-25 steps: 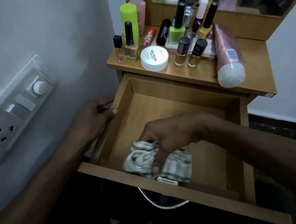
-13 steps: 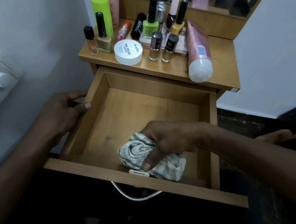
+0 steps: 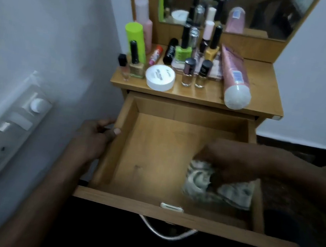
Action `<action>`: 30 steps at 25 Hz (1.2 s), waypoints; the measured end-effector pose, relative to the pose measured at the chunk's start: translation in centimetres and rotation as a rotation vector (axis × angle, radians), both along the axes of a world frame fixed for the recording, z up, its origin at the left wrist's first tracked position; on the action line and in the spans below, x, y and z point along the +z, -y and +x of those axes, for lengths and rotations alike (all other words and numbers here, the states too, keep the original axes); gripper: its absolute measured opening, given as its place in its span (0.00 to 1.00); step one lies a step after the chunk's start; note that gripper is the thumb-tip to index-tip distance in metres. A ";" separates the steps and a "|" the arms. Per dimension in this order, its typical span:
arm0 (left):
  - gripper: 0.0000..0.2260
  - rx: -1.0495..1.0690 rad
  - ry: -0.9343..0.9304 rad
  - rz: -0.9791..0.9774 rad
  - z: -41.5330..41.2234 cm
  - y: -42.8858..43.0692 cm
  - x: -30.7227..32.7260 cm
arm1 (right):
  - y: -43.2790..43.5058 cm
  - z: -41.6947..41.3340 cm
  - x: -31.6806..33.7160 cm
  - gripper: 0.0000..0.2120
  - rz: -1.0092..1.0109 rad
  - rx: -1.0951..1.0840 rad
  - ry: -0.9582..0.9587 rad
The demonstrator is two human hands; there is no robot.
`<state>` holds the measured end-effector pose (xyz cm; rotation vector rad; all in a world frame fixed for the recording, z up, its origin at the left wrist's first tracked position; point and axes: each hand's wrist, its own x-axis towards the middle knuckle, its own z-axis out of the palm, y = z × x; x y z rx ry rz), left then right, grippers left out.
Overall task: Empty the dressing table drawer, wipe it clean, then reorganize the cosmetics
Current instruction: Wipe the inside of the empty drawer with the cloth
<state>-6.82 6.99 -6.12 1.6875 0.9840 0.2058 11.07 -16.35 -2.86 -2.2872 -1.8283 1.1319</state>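
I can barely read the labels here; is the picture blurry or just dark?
Head view: both. The light is dim; the right hand and its cloth smear with motion blur, the wall switch panel streaks too, and lettering on the white jar is unreadable.

White walls [image 3: 46, 21], switch panel w/ socket [image 3: 7, 127] left, mirror [image 3: 259, 10], dark floor [image 3: 277, 142], dim light

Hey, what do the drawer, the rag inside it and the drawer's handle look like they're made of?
The drawer: wood or wood-look board, matte, faint grain showing. The rag: soft cloth, patterned, crumpled into folds. The handle: probably metal, a thin curved bar with a pale sheen.
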 end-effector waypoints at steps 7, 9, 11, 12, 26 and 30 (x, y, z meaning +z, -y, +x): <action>0.12 0.055 0.037 -0.126 -0.4 -1.3 0.2 | -11.5 -6.5 -3.3 0.06 0.399 -0.260 0.045; 0.11 0.055 0.044 -0.140 -0.7 -1.0 0.6 | -12.8 -8.2 -5.2 0.07 0.347 -0.149 0.054; 0.11 0.055 0.041 -0.135 -0.6 -0.8 0.8 | -11.9 -9.1 -5.7 0.08 0.282 0.045 -0.032; 0.11 0.057 0.038 -0.117 -0.6 -0.8 0.9 | -11.2 -8.7 -5.2 0.07 0.247 0.125 -0.095; 0.12 0.005 0.048 0.017 -0.3 -0.7 0.1 | -2.2 -0.8 -0.7 0.22 -0.297 0.175 0.283; 0.14 -0.006 0.061 0.007 -0.2 -0.3 0.1 | 0.2 -3.7 -2.2 0.22 -0.272 0.248 0.232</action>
